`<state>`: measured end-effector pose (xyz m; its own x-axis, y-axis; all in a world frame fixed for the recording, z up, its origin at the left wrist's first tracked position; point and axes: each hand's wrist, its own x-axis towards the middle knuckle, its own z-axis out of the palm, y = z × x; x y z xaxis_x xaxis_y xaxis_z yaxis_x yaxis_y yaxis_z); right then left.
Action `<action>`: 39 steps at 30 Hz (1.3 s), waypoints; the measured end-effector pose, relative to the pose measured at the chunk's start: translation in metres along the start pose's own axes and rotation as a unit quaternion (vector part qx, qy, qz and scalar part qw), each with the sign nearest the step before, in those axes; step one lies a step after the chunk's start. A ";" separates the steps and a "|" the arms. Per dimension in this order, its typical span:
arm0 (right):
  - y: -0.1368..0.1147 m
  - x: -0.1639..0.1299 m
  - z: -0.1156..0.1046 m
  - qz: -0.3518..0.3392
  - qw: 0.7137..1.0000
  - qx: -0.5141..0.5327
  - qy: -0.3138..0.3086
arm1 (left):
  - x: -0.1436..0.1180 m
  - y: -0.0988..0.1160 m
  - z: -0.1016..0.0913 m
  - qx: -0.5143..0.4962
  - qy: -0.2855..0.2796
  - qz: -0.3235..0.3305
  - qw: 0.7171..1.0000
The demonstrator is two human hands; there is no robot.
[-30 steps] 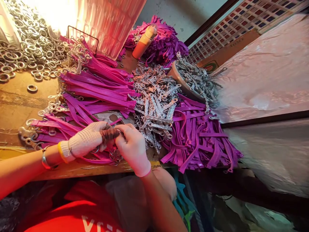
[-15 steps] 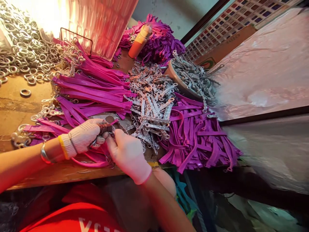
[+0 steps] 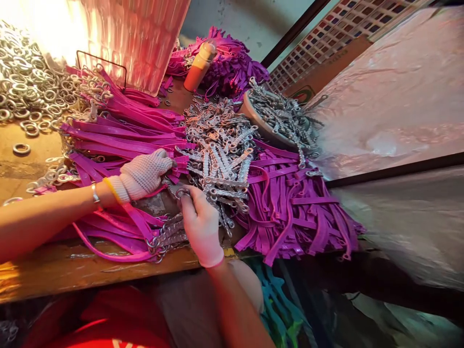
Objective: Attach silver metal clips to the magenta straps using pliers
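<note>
My left hand, in a white dotted glove with a yellow cuff, reaches over the purple straps. Its fingers are curled, with the fingertips at the strap ends; what they pinch, if anything, is hidden. My right hand, in a white glove with a pink cuff, pinches a metal ring between thumb and forefinger. Below and left of it, silver metal links lie by the table edge, joined to purple straps by rings. A heap of loose silver links lies just beyond my right hand.
Many metal rings are piled at the left. A bowl tilts at the back, full of silver links. More purple straps spread to the right. An orange bottle stands behind. The table's wooden front edge runs below my hands.
My hands were together around a dark bunch of metal; now they are apart. The left has moved up to the strap ends. Linked metal pieces now show on the table edge. The view has shifted slightly.
</note>
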<state>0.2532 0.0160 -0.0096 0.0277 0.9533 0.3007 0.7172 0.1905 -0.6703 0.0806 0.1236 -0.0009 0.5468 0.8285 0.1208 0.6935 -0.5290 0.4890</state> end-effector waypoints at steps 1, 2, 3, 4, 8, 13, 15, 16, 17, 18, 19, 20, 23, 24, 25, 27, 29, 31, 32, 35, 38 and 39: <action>-0.003 -0.001 0.000 -0.014 1.000 0.010 -0.008 | -0.009 0.000 -0.005 -0.050 0.004 0.006 0.999; -0.007 -0.002 -0.001 -0.028 0.999 0.020 -0.017 | -0.019 0.000 -0.010 -0.121 -0.001 0.004 0.993; -0.011 -0.003 -0.001 -0.043 0.998 0.024 -0.027 | -0.029 0.001 -0.015 -0.205 -0.015 -0.009 0.979; -0.015 -0.005 0.000 -0.058 0.997 0.021 -0.037 | -0.039 0.002 -0.019 -0.286 -0.036 -0.032 0.957; -0.033 -0.012 0.003 -0.117 0.988 -0.089 -0.054 | -0.073 0.010 -0.030 -0.451 -0.082 -0.129 0.879; -0.052 -0.019 0.009 -0.167 0.942 -0.281 -0.076 | -0.099 0.017 -0.022 -0.398 -0.083 -0.121 0.905; -0.056 -0.022 0.012 -0.174 0.927 -0.323 -0.082 | -0.105 0.016 -0.014 -0.325 -0.078 -0.077 0.939; -0.057 -0.023 0.013 -0.172 0.923 -0.333 -0.085 | -0.108 0.015 -0.010 -0.289 -0.071 -0.058 0.953; -0.057 -0.023 0.014 -0.166 0.923 -0.335 -0.090 | -0.110 0.013 -0.007 -0.266 -0.066 -0.044 0.961; -0.058 -0.023 0.014 -0.155 0.926 -0.331 -0.098 | -0.112 0.011 -0.004 -0.261 -0.067 -0.039 0.962; -0.059 -0.024 0.013 -0.141 0.931 -0.318 -0.108 | -0.113 0.009 -0.002 -0.273 -0.075 -0.047 0.958; -0.060 -0.023 0.011 -0.123 0.939 -0.298 -0.122 | -0.115 0.007 0.000 -0.297 -0.091 -0.067 0.948; -0.063 -0.021 0.004 -0.058 0.951 -0.229 -0.200 | -0.118 0.003 0.004 -0.358 -0.117 -0.124 0.918; -0.063 -0.020 0.002 -0.034 0.948 -0.221 -0.227 | -0.118 0.003 0.005 -0.361 -0.109 -0.125 0.917; -0.063 -0.019 0.001 -0.011 0.942 -0.224 -0.249 | -0.118 0.003 0.007 -0.356 -0.096 -0.115 0.922; -0.059 -0.019 0.003 0.017 0.932 -0.246 -0.267 | -0.118 0.004 0.012 -0.336 -0.070 -0.088 0.935; -0.053 -0.022 0.009 0.004 0.927 -0.269 -0.261 | -0.118 0.005 0.016 -0.314 -0.053 -0.076 0.945; -0.047 -0.027 0.016 -0.048 0.920 -0.299 -0.250 | -0.117 0.006 0.019 -0.296 -0.051 -0.071 0.951; -0.045 -0.030 0.019 -0.078 0.913 -0.316 -0.247 | -0.117 0.006 0.019 -0.290 -0.055 -0.071 0.953; -0.045 -0.036 0.020 -0.131 0.885 -0.360 -0.263 | -0.117 0.009 0.019 -0.283 -0.080 -0.091 0.951; -0.052 -0.028 0.007 -0.092 0.870 -0.370 -0.312 | -0.115 0.013 0.013 -0.325 -0.084 -0.096 0.937; -0.052 -0.021 0.001 -0.080 0.868 -0.357 -0.336 | -0.114 0.014 0.010 -0.353 -0.067 -0.097 0.928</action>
<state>0.2146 -0.0136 0.0190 -0.3528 0.8947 -0.2740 0.9296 0.3684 0.0060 0.0331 0.0202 -0.0168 0.5311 0.8396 -0.1139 0.3301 -0.0812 0.9404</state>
